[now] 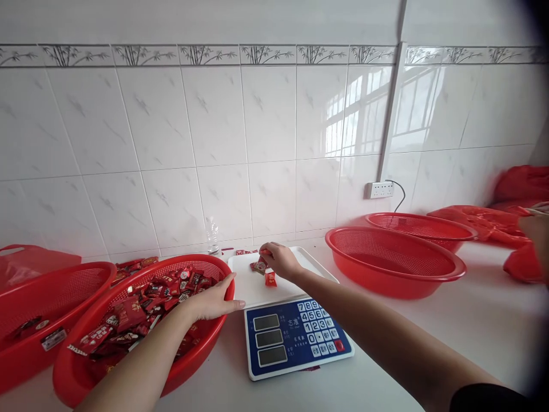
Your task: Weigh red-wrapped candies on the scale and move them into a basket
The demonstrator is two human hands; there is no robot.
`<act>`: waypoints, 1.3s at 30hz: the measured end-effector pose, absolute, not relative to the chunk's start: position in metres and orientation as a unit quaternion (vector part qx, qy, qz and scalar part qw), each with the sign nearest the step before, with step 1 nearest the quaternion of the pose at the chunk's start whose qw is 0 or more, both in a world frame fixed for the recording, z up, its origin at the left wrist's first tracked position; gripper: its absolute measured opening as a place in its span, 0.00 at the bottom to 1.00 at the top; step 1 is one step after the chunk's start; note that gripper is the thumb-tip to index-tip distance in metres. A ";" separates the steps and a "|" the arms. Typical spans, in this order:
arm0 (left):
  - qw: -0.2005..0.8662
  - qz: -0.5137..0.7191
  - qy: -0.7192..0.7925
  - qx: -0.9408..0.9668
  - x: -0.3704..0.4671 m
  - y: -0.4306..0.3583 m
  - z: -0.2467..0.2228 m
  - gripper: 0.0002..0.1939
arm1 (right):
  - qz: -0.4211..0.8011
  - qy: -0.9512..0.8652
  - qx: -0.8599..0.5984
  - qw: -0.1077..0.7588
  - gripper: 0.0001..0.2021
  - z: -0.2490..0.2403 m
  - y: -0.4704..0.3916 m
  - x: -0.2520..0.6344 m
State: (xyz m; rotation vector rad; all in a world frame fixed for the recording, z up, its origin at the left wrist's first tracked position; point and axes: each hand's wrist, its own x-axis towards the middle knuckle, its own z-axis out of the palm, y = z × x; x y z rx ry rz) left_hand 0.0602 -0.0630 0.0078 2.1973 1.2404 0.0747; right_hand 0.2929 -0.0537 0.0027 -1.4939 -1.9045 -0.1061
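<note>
My right hand (281,260) is over the white weighing tray (244,292) of the scale, its fingers closed in a pinch. A bit of red wrapper shows at the fingertips, mostly hidden by them. Just below lie a dark red and silver wrapped candy (259,265) and a bright red wrapped candy (270,279). My left hand (214,298) lies across the right rim of a red plastic basket (189,363), fingers and thumb stretched out. Many red wrapped candies (132,312) fill that basket. In front of the tray is the scale's blue keypad panel (295,337); its displays look blank.
Another red basket (26,303) stands at far left, with a few packets inside. Two red baskets (394,260) are at right, near red plastic bags (476,220). By the tiled wall stand a clear cup (212,234) and a power strip (378,190). Part of a person's arm (536,234) shows at the right edge.
</note>
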 end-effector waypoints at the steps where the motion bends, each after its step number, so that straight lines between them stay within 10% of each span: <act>1: 0.302 0.028 0.468 0.830 0.061 -0.064 0.008 0.51 | -0.041 -0.723 -0.586 0.363 0.09 0.004 -0.053 0.298; 22: 0.296 0.032 0.470 0.831 0.057 -0.054 0.002 0.52 | -0.087 -0.446 -0.849 0.269 0.18 0.011 -0.140 0.524; 39: 0.274 0.011 0.472 0.838 0.059 -0.061 0.005 0.52 | 0.029 -0.829 -0.549 0.100 0.34 -0.005 -0.061 0.317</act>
